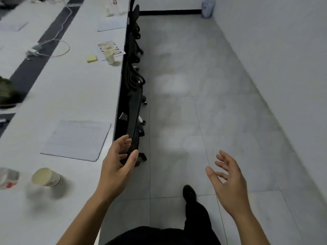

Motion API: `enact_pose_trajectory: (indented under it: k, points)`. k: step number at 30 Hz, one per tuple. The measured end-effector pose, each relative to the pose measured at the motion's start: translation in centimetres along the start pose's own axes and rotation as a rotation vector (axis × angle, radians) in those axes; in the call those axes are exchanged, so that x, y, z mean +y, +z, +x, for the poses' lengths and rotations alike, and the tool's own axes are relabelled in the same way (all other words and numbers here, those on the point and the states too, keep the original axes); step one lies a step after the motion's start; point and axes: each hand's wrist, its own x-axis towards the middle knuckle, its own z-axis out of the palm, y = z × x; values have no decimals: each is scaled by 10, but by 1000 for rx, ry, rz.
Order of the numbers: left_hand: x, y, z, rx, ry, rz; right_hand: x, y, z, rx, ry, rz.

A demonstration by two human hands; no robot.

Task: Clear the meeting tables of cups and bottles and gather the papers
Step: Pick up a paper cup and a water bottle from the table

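A paper cup stands near the front of the long white table, beside a crumpled plastic bottle at the left edge of view. Just beyond them lies a stack of papers. Farther along are a second paper cup on a printed sheet, another sheet and small bottles. My left hand hovers empty over the table's right edge with relaxed fingers. My right hand is open over the floor, holding nothing.
Black office chairs are tucked in a row along the table's right side. A yellow sticky pad, white cables and a dark green object lie on the table. A bin stands at the aisle's far end. Grey floor tiles run on the right.
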Motion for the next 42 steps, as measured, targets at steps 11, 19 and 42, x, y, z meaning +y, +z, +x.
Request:
enact_pose_trajectory:
  k: [11,19,42]
  points:
    - [5,17,-4,683,-474,-18,-78,126,224,-758,-281,-77]
    - [-45,-20,-36,1107,-694,-127,-120,267,207,-1148,-486,-174]
    - [-287,-241,51,999,-821,-98,-100,592,33,-1694,-625,-502]
